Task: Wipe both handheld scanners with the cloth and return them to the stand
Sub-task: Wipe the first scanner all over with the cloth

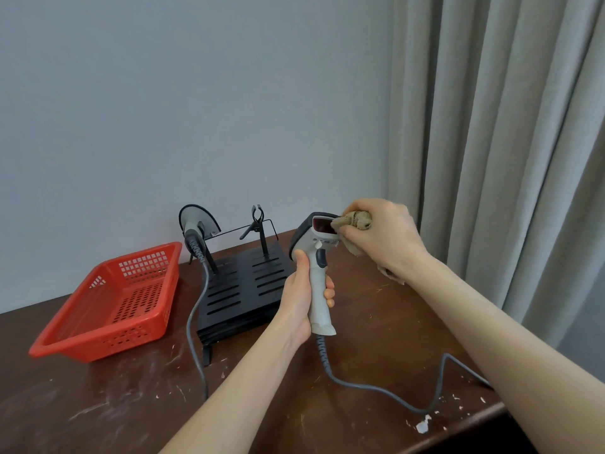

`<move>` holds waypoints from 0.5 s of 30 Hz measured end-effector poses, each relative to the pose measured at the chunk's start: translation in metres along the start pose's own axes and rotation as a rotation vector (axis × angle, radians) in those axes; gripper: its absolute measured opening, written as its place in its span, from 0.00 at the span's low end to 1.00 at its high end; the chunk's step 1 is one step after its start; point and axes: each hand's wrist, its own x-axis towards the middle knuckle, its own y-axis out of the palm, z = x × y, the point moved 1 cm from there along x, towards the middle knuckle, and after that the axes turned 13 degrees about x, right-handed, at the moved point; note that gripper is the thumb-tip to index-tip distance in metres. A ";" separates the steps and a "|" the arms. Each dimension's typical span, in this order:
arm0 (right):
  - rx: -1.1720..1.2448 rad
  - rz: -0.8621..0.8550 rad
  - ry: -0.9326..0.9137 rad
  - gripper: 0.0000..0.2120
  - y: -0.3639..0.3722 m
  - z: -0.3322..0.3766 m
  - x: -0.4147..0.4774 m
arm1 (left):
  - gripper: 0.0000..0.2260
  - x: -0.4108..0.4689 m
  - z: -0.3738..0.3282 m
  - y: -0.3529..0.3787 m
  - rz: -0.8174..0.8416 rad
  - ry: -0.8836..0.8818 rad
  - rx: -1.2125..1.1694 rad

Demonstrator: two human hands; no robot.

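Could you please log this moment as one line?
left hand grips scanner handle | right hand presses cloth on window | second scanner on stand

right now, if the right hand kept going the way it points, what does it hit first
The right hand, gripping the cloth, points left at the scanner in the left hand; its red window comes first, the cloth apparently touching it, though depth is unclear.

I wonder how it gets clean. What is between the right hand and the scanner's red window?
The head view shows the cloth, bunched in the right hand, its tip against the red window of the scanner.
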 end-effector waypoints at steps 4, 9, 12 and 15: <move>-0.045 0.036 0.028 0.08 0.005 -0.001 0.000 | 0.27 -0.001 -0.001 0.001 -0.008 -0.001 0.000; -0.150 -0.036 -0.016 0.08 0.003 0.003 0.001 | 0.26 -0.003 0.000 -0.002 -0.009 -0.001 0.026; -0.317 -0.068 -0.121 0.08 0.006 0.003 0.001 | 0.26 -0.004 -0.001 0.000 -0.004 0.000 0.033; -0.290 -0.043 -0.160 0.08 0.010 0.001 -0.002 | 0.26 -0.005 -0.001 0.002 -0.004 -0.005 0.032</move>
